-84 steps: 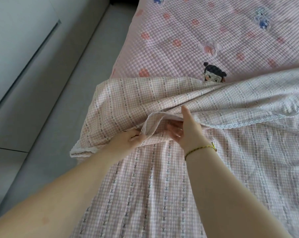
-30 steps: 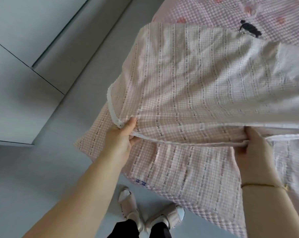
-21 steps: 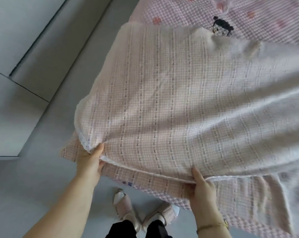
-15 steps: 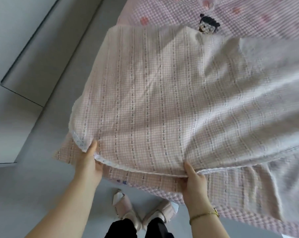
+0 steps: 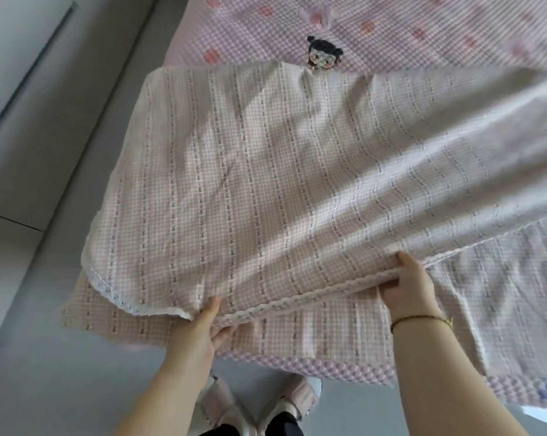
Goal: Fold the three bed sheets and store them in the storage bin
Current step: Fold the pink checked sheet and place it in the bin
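Bed sheet: a pink checked sheet with pale lengthwise stripes is lying across the near part of the bed. Its upper layer is doubled over a lower layer of the same cloth, and the lower layer is hanging over the bed's near edge.
Lace trim: a white edging is running along the upper layer's near edge and round its left corner.
Left hand: is gripping the trimmed near edge close to the left corner. The thumb is lying on top of the cloth and the fingers are curling underneath, pinching the edge.
Right hand: is gripping the same edge farther to the right. The thumb is pressing on top and the fingers are tucking beneath the trim, closing on the cloth.
Bracelet: a thin gold-coloured band is sitting on the right wrist.
Quilted cover: a pink bubbled cover with red spots is covering the bed beyond the sheet and is showing again under the lower layer at the near edge.
Cartoon figure: a dark-haired print on the cover is peeking out just above the sheet's far fold.
Floor: a grey surface is showing to the left of the bed and in front of it.
Slippers: a pale pair is standing on the floor just beside the bed's near edge, between the two forearms.
Cabinet: a grey panel is standing at the upper left, well apart from the sheet.
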A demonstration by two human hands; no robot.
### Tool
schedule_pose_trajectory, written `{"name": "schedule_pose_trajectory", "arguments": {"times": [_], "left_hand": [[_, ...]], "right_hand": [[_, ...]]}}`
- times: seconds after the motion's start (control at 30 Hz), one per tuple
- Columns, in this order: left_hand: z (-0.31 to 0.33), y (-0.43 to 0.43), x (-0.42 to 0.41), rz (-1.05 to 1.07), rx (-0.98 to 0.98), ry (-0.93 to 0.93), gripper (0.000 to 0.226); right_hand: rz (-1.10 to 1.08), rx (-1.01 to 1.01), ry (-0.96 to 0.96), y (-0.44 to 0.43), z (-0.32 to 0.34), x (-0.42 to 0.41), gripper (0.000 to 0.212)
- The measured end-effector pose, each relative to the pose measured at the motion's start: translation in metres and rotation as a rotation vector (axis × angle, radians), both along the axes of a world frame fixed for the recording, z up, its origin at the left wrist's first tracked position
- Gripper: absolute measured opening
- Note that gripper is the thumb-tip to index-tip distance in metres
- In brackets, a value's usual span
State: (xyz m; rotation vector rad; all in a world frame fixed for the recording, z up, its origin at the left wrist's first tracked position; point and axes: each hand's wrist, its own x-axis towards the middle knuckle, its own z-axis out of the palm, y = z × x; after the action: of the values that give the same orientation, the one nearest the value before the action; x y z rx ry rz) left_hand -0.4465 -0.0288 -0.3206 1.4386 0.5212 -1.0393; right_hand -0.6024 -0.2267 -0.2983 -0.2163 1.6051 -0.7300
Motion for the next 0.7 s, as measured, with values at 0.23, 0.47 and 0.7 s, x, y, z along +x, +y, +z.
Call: {"name": "schedule_pose_trajectory", "arguments": {"times": [0.23, 0.47, 0.7], "left_hand": [[0.018, -0.003, 0.042, 0.067, -0.014, -0.271, 0.007], [-0.007, 0.023, 0.041, 0.102, 0.124, -0.213, 0.027], [0.013, 0.018, 0.056, 0.017, -0.145, -0.179, 0.036]], "right_hand": [[0.067, -0.378, 0.013, 0.047, 0.026, -0.03, 0.012], [0.2, -0.045, 0.051, 0.106, -0.034, -0.047, 0.009], [0.261, -0.058, 0.032, 0.099, -0.026, -0.055, 0.008]]}}
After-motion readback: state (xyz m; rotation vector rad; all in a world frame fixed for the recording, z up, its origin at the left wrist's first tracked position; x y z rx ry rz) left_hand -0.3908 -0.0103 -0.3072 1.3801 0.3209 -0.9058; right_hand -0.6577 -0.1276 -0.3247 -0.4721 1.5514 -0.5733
